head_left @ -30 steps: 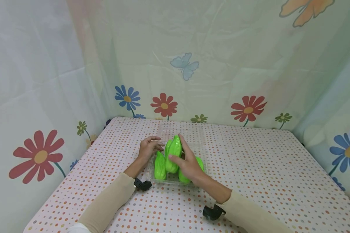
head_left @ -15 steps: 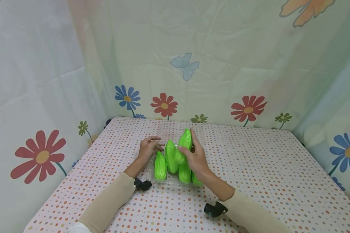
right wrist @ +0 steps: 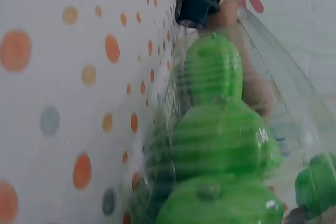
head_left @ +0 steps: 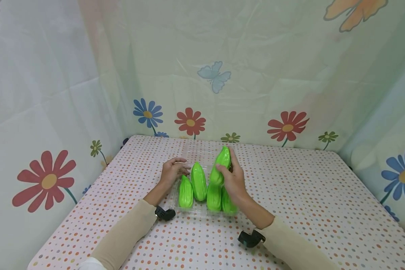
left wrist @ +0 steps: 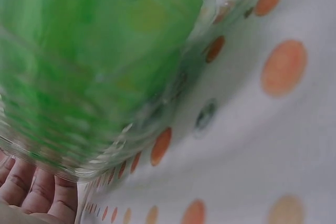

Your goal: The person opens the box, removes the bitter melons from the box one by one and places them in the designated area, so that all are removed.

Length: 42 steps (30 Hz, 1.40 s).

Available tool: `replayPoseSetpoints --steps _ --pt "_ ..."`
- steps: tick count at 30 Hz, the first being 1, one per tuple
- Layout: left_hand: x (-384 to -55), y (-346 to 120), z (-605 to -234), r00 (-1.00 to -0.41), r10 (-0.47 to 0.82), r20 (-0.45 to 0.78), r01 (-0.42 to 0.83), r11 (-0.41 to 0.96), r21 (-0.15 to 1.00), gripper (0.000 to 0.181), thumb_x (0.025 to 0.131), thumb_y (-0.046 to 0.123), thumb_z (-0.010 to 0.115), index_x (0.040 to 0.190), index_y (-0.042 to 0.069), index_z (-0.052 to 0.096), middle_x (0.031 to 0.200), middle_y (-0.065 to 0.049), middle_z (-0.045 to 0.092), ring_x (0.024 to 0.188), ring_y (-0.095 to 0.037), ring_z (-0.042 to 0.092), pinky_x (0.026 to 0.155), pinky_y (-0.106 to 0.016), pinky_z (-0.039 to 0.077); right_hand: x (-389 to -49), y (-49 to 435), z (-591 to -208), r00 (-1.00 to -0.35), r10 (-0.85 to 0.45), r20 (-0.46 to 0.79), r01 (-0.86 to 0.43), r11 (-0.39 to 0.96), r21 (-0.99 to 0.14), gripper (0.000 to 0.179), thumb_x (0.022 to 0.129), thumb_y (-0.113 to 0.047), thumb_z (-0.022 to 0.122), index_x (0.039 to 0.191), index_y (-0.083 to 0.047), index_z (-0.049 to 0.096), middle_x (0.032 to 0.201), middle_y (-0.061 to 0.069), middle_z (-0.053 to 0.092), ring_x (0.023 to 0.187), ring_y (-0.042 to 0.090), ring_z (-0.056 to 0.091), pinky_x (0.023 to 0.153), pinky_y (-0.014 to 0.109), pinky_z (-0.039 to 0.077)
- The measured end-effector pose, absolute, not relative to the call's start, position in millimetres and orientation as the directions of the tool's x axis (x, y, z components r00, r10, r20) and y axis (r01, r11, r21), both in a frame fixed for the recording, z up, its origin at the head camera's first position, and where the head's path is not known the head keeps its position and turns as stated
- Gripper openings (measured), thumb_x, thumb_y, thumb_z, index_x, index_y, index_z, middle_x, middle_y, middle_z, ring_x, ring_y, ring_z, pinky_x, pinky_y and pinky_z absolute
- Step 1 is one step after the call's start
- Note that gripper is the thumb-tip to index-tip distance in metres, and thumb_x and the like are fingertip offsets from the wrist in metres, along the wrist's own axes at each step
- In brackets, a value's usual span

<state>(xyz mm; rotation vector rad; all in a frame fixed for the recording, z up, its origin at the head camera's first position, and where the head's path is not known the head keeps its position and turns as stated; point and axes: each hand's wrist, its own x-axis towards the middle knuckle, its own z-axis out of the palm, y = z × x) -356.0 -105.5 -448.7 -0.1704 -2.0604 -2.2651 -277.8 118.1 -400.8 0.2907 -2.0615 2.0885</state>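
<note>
Above the right part of a clear plastic container (head_left: 193,211), my right hand (head_left: 237,182) grips a green ridged toy gourd (head_left: 222,161) with its pointed tip up and away. Its thumb lies on the gourd's near side. Several like gourds lie in the container: a left one (head_left: 186,192), a middle one (head_left: 198,182), and two to the right, partly hidden by the held gourd and hand. My left hand (head_left: 170,172) rests at the container's left rear corner. In the left wrist view, its fingers (left wrist: 42,190) lie against the container's end.
The container's transparent lid (head_left: 207,153) lies folded back behind it. A dotted cloth (head_left: 307,206) covers the table. Floral curtains (head_left: 243,105) hang along the back and both sides.
My right hand has moved right and slightly up with the held gourd, uncovering the middle gourd and the right ones. The left hand stays at the container's corner.
</note>
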Motion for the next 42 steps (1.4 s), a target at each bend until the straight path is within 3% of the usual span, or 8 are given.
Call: replayPoseSetpoints --steps 6,10,17,24,32,42 --pt "-356.3 -105.4 -448.2 -0.991 0.017 0.131 0.129 -0.096 0.987 0.035 0.092 -0.001 0.05 0.123 -0.012 0.061 0.102 -0.03 0.073 0.068 -0.018 0.07 0.07 -0.032 0.06 -289.4 130.5 -401.8 -0.962 0.035 0.269 -0.27 -0.018 -0.963 0.075 0.103 -0.013 0.053 0.163 -0.035 0.014 0.155 0.011 0.036 0.129 0.022 0.046 0.093 0.014 0.048" --pt "-356.9 -105.2 -449.0 -0.991 0.017 0.13 0.127 -0.099 0.987 0.034 0.091 0.0 0.051 0.122 -0.011 0.062 0.099 -0.027 0.074 0.069 -0.018 0.071 0.07 -0.031 0.06 -295.3 138.4 -403.0 -0.963 0.061 0.263 -0.264 -0.014 -0.964 0.073 0.104 -0.013 0.052 0.163 -0.034 0.014 0.161 0.009 0.031 0.136 0.021 0.043 0.098 0.014 0.046" --pt "-357.0 -104.4 -449.4 -0.99 0.027 0.137 0.133 -0.115 0.984 0.036 0.09 0.0 0.052 0.122 -0.011 0.062 0.095 -0.024 0.075 0.067 -0.017 0.071 0.068 -0.03 0.06 -300.0 147.3 -401.5 -0.958 0.09 0.274 -0.275 0.001 -0.961 0.072 0.105 -0.016 0.05 0.163 -0.034 0.012 0.165 0.006 0.025 0.142 0.019 0.038 0.11 0.024 0.042" --pt "-356.5 -105.2 -450.0 -0.99 0.03 0.137 0.134 -0.101 0.986 0.035 0.092 0.002 0.052 0.123 -0.009 0.063 0.101 -0.025 0.074 0.07 -0.017 0.071 0.072 -0.031 0.061 -304.2 152.2 -402.4 -0.948 0.144 0.284 -0.289 -0.01 -0.957 0.068 0.105 -0.016 0.046 0.164 -0.031 0.014 0.164 0.01 0.028 0.139 0.021 0.041 0.106 0.024 0.043" --pt "-352.3 -107.6 -445.7 -0.99 0.059 0.128 0.123 -0.084 0.989 0.034 0.096 0.002 0.051 0.128 -0.01 0.06 0.107 -0.033 0.071 0.077 -0.025 0.073 0.081 -0.041 0.061 -306.3 158.9 -403.1 -0.937 0.203 0.283 -0.285 0.018 -0.958 0.063 0.106 -0.02 0.043 0.163 -0.03 0.018 0.159 0.009 0.035 0.131 0.021 0.043 0.097 0.02 0.044" --pt "-356.7 -106.6 -450.2 -0.99 0.048 0.131 0.126 -0.108 0.986 0.034 0.098 0.002 0.051 0.127 -0.012 0.059 0.106 -0.033 0.07 0.07 -0.017 0.071 0.071 -0.032 0.06 -309.3 170.3 -399.1 -0.929 0.28 0.243 -0.237 0.055 -0.97 0.059 0.107 -0.023 0.042 0.162 -0.029 0.024 0.161 0.009 0.033 0.134 0.023 0.041 0.103 0.029 0.042"
